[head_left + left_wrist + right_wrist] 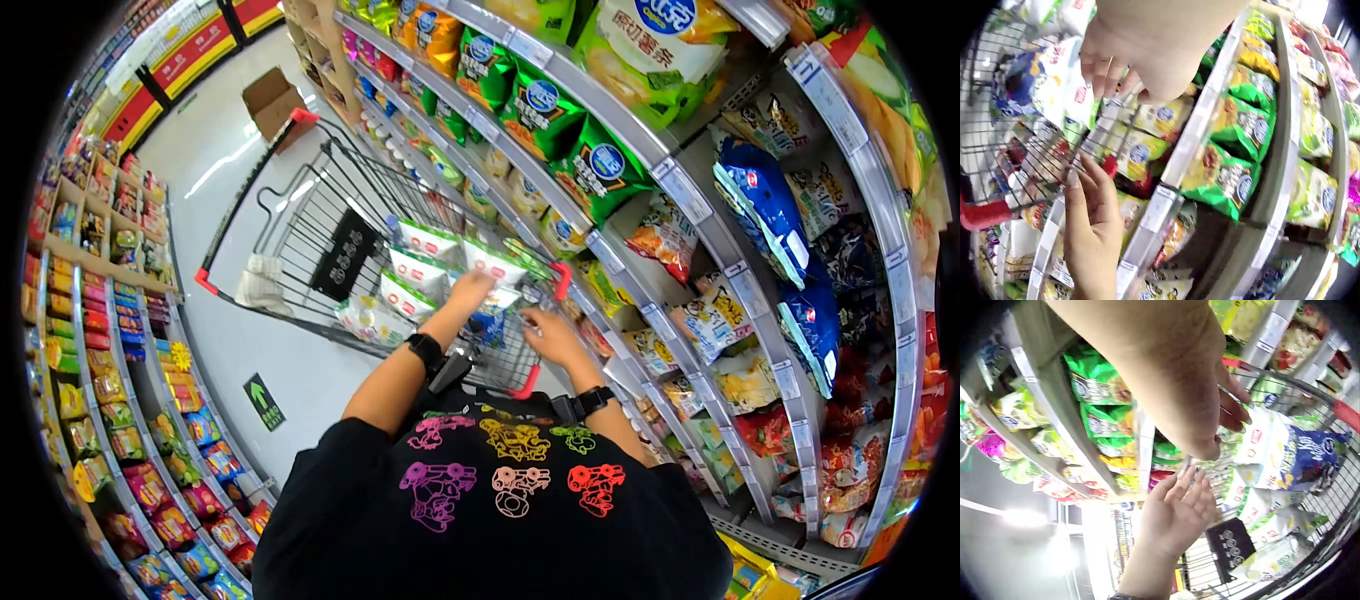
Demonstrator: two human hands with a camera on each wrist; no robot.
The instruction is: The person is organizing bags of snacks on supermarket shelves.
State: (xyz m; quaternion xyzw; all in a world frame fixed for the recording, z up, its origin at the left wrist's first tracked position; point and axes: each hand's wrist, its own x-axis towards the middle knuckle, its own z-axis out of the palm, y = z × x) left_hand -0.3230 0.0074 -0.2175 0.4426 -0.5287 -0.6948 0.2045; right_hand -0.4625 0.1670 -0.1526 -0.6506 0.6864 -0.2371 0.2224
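Above the wire cart (300, 215), my left hand (470, 292) hovers at the white-and-green snack bags (417, 270); whether it touches one is unclear. Its palm and spread, relaxed fingers show in the right wrist view (1179, 512), holding nothing. My right hand (552, 335) is at the cart's shelf-side edge, by the red corner piece; in the left wrist view its fingers (1094, 215) are loosely bent around nothing. A blue-and-white bag (1029, 84) lies in the cart, also visible in the right wrist view (1310, 456), below the right hand's fingertips (1232, 403).
Shelves of chip bags rise close on the right, with green bags (540, 115) and blue bags (765, 215) near the edges. Another snack shelf (130, 400) stands at the left across the aisle floor (230, 345). A cardboard box (272, 103) sits beyond the cart.
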